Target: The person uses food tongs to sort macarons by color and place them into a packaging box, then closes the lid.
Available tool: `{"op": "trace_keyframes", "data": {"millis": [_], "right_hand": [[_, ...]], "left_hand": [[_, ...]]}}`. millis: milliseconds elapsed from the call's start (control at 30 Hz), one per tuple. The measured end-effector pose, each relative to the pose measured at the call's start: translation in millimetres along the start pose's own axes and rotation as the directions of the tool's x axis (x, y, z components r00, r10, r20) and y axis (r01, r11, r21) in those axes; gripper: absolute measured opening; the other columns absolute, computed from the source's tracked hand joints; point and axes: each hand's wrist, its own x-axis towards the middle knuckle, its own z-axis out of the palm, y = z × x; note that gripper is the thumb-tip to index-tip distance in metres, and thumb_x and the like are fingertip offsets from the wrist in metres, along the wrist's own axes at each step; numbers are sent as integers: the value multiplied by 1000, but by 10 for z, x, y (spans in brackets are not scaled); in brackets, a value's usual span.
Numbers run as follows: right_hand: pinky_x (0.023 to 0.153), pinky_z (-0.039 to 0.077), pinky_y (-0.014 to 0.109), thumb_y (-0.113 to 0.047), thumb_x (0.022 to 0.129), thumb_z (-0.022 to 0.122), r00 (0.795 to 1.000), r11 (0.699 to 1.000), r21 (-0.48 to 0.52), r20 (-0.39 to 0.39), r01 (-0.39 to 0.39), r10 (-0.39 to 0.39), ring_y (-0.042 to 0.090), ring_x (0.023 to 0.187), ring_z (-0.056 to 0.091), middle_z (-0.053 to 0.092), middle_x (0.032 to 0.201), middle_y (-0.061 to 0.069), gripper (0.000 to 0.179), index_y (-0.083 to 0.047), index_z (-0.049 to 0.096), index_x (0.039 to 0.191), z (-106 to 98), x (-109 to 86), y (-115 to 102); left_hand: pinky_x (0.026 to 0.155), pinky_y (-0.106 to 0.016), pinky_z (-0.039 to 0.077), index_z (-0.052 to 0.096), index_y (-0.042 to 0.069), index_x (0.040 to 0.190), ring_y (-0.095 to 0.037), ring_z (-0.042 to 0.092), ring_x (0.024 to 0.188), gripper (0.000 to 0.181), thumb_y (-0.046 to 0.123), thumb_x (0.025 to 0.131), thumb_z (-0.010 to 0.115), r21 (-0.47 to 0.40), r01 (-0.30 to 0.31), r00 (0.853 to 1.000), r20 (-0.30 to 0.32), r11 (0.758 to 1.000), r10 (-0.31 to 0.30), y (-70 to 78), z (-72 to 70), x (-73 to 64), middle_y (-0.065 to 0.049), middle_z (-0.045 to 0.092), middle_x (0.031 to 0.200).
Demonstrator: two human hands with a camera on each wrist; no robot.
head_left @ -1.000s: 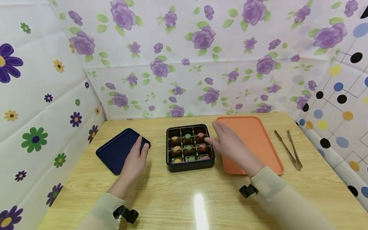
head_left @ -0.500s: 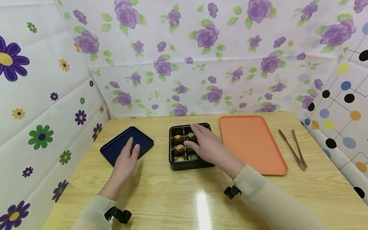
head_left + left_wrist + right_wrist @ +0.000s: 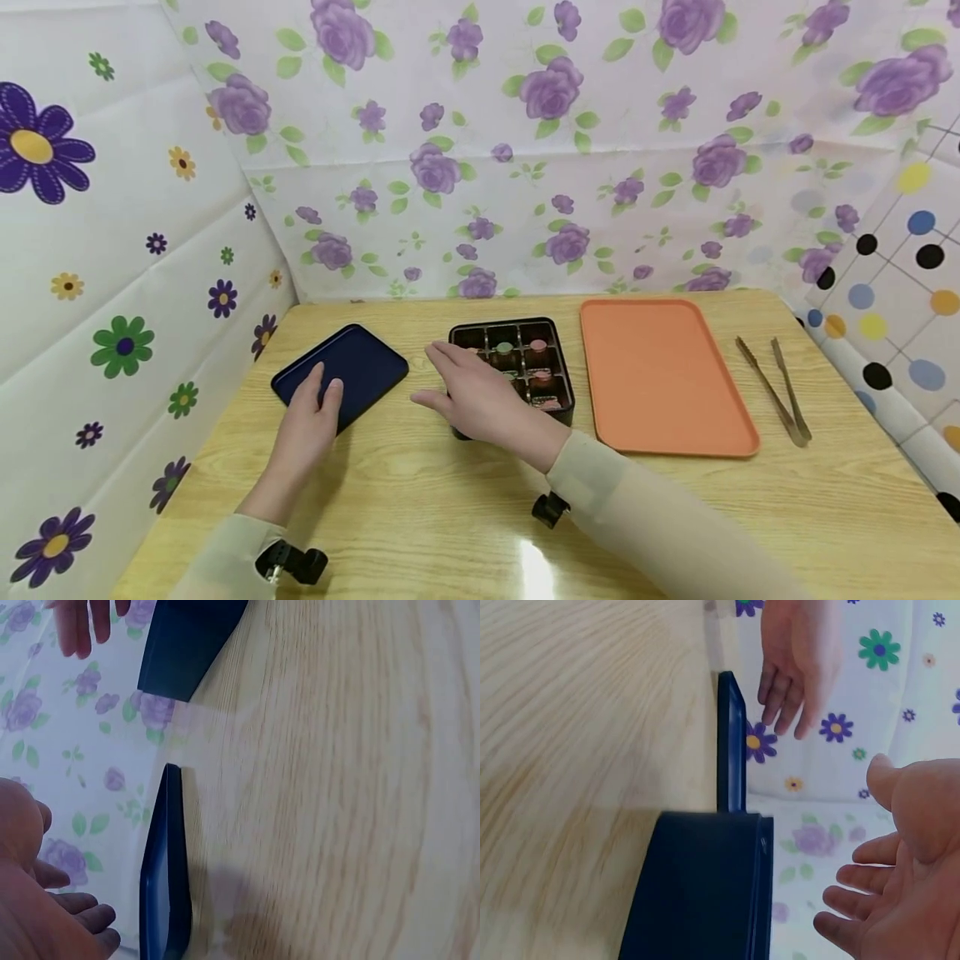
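A black box (image 3: 572,396) with a grid of compartments stands mid-table in the head view, small round pink and green pieces inside. Over its left part hovers my right hand (image 3: 487,396), thumb and fingers extended, hiding several compartments. My left hand (image 3: 303,425) is held above the near side of a shallow, dark blue tray (image 3: 367,367), also with extended fingers. Both wrist views show the hands raised and holding nothing: the left hand (image 3: 45,892) beside the blue tray (image 3: 178,862), the right hand (image 3: 907,877) beside the box's dark side wall (image 3: 697,892).
Right of the box lies a flat orange tray (image 3: 667,375). Metal tongs (image 3: 783,404) rest on the wooden table (image 3: 420,517) beyond it, spread apart. Patterned cloth walls (image 3: 510,225) enclose the table at the back and sides.
My right hand has moved left from the box's right edge across to its left part. The left hand has drawn back slightly towards me. The head view has shifted a little.
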Motion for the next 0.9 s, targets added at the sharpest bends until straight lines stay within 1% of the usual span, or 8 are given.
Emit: {"op": "trace_keyframes", "data": {"millis": [133, 267, 367, 500, 600, 767, 900], "right_hand": [[128, 37, 50, -58, 114, 52, 1000, 1000, 25, 28, -4, 3, 30, 164, 32, 31, 180, 10, 79, -13, 31, 176, 63, 128, -67], [126, 40, 48, -59, 115, 51, 999, 1000, 16, 46, 5, -6, 27, 163, 33, 30, 180, 8, 78, -14, 31, 176, 139, 239, -123], [127, 39, 46, -59, 114, 52, 998, 1000, 3, 58, 15, -15, 26, 164, 33, 30, 180, 7, 79, -14, 31, 176, 196, 275, -160], [131, 32, 45, -60, 114, 51, 997, 1000, -19, 70, 20, -19, 25, 165, 29, 28, 181, 7, 81, -15, 28, 177, 274, 263, -197], [132, 30, 44, -61, 114, 50, 998, 999, -46, 59, 23, -20, 25, 166, 28, 29, 181, 8, 82, -14, 29, 177, 344, 244, -199], [133, 28, 44, -62, 113, 50, 999, 998, -56, 44, 32, -29, 26, 165, 28, 31, 180, 9, 82, -12, 31, 176, 415, 187, -206], [133, 26, 44, -61, 114, 51, 998, 997, -53, 38, 47, -45, 26, 165, 29, 32, 179, 9, 81, -12, 31, 176, 430, 143, -228]], "left_hand": [[130, -69, 18, 6, 0, 177, -53, 14, 164, 76, 46, 122, 32, 9, 18, 1000, -12, 1000, -18, -36, -40, 6, -33, 13, 178], [127, -70, 25, 7, -3, 175, -54, 27, 159, 75, 42, 122, 32, 25, 48, 998, -37, 999, -47, -96, -73, 19, -36, 21, 175], [124, -68, 32, 11, -7, 174, -53, 38, 153, 73, 38, 122, 33, 39, 70, 996, -66, 997, -67, -162, -87, 43, -36, 31, 169], [119, -67, 37, 20, -11, 171, -52, 46, 144, 70, 35, 121, 36, 69, 99, 990, -109, 993, -91, -274, -117, 96, -37, 43, 159], [111, -67, 43, 29, -14, 167, -52, 53, 134, 67, 33, 120, 40, 99, 108, 986, -140, 989, -94, -357, -143, 129, -36, 52, 147], [100, -67, 50, 39, -17, 160, -52, 61, 123, 66, 36, 120, 42, 149, 130, 984, -140, 980, -109, -451, -196, 148, -36, 60, 137], [98, -66, 51, 45, -18, 152, -53, 62, 119, 64, 38, 119, 44, 172, 155, 982, -135, 973, -132, -491, -222, 159, -36, 60, 133]]}}
